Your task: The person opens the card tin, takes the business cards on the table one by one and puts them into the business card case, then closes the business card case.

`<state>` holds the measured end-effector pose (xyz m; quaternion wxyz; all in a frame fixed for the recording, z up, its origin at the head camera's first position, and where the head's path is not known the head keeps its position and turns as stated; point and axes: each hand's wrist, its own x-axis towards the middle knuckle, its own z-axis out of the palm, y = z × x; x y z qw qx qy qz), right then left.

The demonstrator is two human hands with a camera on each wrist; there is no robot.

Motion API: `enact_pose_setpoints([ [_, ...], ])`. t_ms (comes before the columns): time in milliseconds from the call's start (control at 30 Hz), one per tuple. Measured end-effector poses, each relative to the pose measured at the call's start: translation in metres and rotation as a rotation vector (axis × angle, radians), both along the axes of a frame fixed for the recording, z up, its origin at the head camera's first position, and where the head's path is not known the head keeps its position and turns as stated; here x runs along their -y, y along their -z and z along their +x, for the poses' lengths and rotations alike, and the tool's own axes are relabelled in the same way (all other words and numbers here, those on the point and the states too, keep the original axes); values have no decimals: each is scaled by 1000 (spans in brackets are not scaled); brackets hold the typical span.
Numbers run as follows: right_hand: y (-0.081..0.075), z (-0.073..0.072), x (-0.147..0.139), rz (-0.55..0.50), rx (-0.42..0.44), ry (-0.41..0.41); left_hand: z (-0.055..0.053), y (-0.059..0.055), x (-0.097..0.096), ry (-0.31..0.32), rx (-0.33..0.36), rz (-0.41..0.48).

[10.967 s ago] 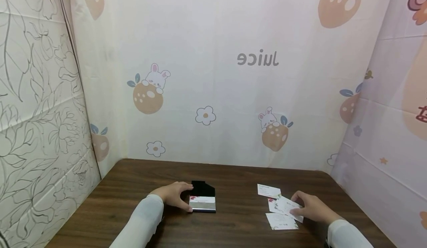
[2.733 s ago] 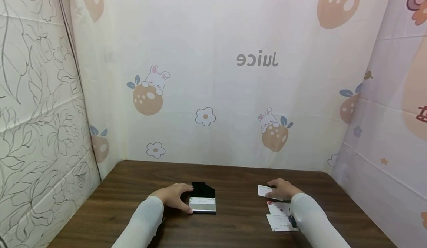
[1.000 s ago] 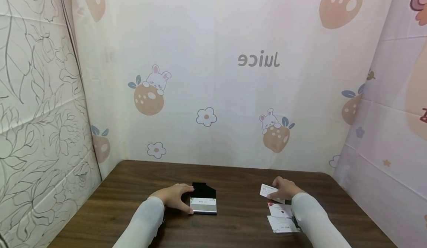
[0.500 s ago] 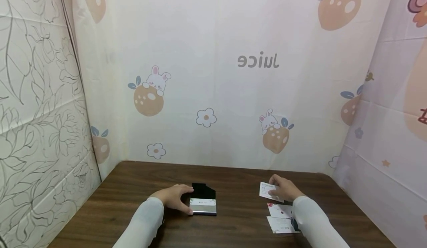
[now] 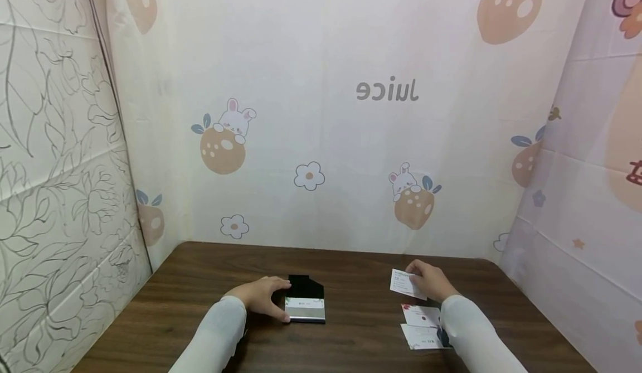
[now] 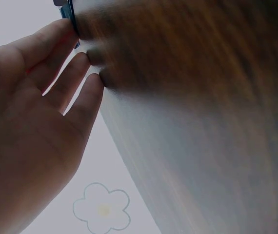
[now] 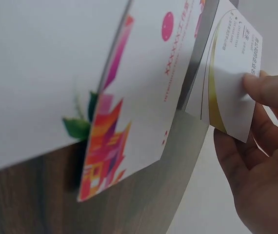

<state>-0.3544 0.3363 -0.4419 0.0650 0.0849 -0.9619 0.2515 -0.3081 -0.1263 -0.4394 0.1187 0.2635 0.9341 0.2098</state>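
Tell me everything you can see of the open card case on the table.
The card case lies open on the brown wood-look table. Its black flap points away from the person, the far right corner slanted; the near part is silvery, like metal, with a shiny front edge. A white printed strip, probably a card, shows between them. The left hand touches its left side.

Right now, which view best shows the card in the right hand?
Right wrist: the card is close up, its gold curve clear. The head view shows it small in the right hand; the left wrist, not at all.
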Motion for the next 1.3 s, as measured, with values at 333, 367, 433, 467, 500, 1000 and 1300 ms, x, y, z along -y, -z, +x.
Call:
enact_pose_setpoints([
  [333,-6,0,7,-45,-27,-20,1,-2,0,-1,-1,-8],
  [367,-6,0,9,-48,-34,-27,1,-2,0,-2,0,-7],
  [433,-8,0,12,-53,-49,-43,2,-2,0,-2,2,-6],
  [467,-8,0,14,-53,-54,-48,2,-3,0,-4,6,-5],
  [500,-8,0,17,-54,-57,-53,2,-3,0,-6,8,-5],
  [1000,-18,2,68,-106,-75,-140,2,-2,1,-3,-3,2],
  [1300,-21,4,120,-143,-73,-245,2,-3,0,3,-1,3],
])
